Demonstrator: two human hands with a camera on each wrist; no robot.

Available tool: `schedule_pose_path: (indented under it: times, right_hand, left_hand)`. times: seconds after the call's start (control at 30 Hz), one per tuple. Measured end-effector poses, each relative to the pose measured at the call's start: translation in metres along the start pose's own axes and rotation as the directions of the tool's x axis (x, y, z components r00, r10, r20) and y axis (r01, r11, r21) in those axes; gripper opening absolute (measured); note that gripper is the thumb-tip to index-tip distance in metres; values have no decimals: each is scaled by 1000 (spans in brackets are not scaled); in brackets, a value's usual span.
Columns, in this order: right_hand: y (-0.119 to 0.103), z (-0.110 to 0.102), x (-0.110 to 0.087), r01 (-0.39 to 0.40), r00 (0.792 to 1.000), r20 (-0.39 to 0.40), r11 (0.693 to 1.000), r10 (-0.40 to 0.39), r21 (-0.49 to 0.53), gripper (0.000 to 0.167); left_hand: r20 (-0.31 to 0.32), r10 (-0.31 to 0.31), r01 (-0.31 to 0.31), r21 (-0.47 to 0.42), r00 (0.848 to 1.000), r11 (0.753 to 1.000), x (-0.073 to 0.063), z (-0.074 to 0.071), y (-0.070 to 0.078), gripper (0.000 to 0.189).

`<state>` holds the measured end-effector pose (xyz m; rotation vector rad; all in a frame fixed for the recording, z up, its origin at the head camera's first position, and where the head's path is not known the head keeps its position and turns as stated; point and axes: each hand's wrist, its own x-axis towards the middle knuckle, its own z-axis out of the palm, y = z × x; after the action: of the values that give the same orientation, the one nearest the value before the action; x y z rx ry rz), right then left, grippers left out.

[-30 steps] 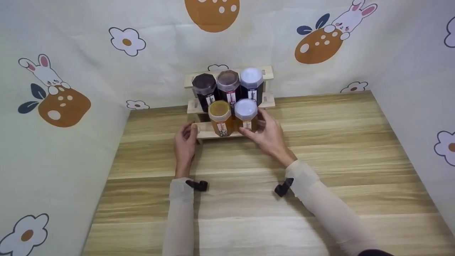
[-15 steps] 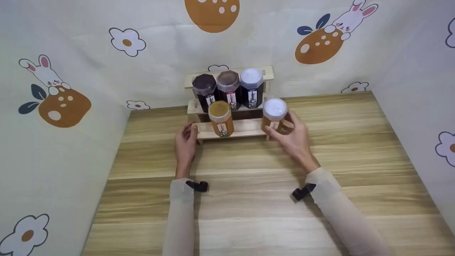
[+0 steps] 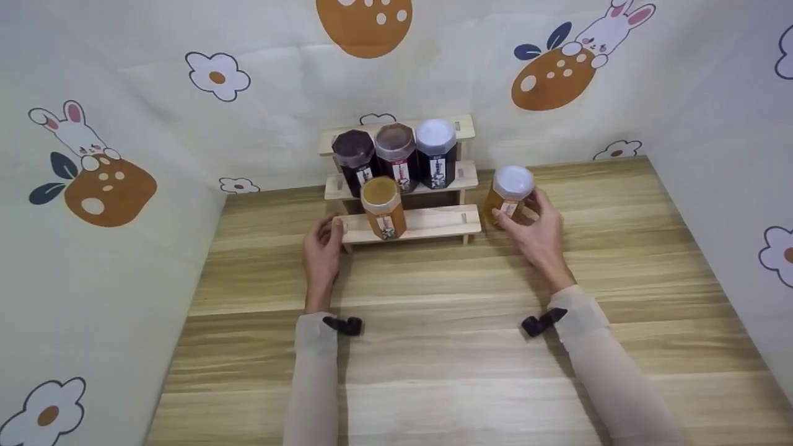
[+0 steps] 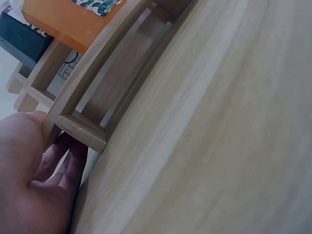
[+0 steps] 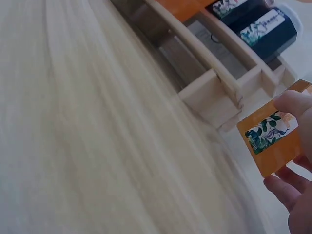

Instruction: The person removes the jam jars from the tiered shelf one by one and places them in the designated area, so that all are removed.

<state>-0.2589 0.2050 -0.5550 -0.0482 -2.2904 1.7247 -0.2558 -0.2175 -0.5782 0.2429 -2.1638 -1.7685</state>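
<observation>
Many-sided amber jar with a whitish lid and leaf-print label (image 3: 505, 195): just off the right end of the lowest tier of a pale wooden three-tier rack (image 3: 440, 222). Roughly upright. From the right wrist view its base seems lifted from the wood-grained worktop (image 3: 433, 347); contact hard to judge.

Right hand (image 3: 539, 229) grips the jar by its body, thumb on the front at the label, other fingers round the far side. Looks a sound hold for handling the jar beside the rack. Advice: thumb and fingers opposed on flat faces, not corners, with even pressure, since the sides look smooth; wrist level so the lid stays on top. Leave a gap to the tier's end, where the base could catch. Any setting down best done flat, base fully supported before the fingers loosen.

Left hand (image 3: 322, 248) grips the tier's left end, thumb on top, fingers beneath. Good brace, I judge; press lightly, no tugging. Rack looks light, and a jolt might rock what stands on it: an orange-amber jar with a yellowish lid (image 3: 385, 217) on the lowest tier, left of its middle, and three dark jars (image 3: 399, 162) in a close row on the middle tier.

Behind: pale printed wall cloth (image 3: 279, 124).
</observation>
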Motion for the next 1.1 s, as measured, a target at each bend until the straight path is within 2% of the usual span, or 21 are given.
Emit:
schedule_pose_path:
  times: [0.2,0.5,0.73,1.1]
  right_hand:
    - [7,-3,7,-38,998,52,997,41,-65,94]
    - [8,-1,27,-6,996,87,979,25,-206,89]
    - [9,5,47,18,994,106,981,3,-194,87]
    - [9,15,73,1,987,159,983,28,-183,83]
  left_hand:
    - [1,6,-6,2,1000,1000,0,-1,-2,45]
    - [9,2,-2,-21,1000,1000,-1,-2,-2,48]
    - [8,-7,7,0,1000,1000,-1,-1,-2,49]
    - [4,-19,19,4,1000,1000,-1,-3,-2,47]
